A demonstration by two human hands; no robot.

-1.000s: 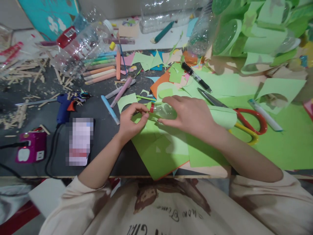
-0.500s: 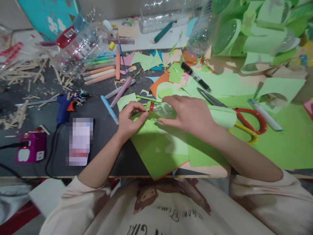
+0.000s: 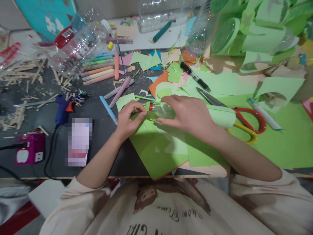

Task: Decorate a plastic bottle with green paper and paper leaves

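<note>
A small clear plastic bottle (image 3: 163, 110) with a red neck ring lies on its side over sheets of green paper (image 3: 158, 148). My right hand (image 3: 189, 116) lies over the bottle's body with the fingers curled round it, and green paper wraps its rear part. My left hand (image 3: 128, 119) is pinched at the bottle's neck end on a strip of green paper (image 3: 143, 115).
Red-handled scissors (image 3: 246, 119) lie right of my right hand. A black marker (image 3: 195, 76), chalk sticks (image 3: 97, 71), a blue glue gun (image 3: 62, 106), a blurred phone (image 3: 78, 142), empty plastic bottles (image 3: 75, 49) and wood splinters crowd the dark table. Green paper shapes fill the far right.
My left thumb and fingers have shifted slightly along the green strip at the bottle's neck. The right hand and bottle have barely moved.
</note>
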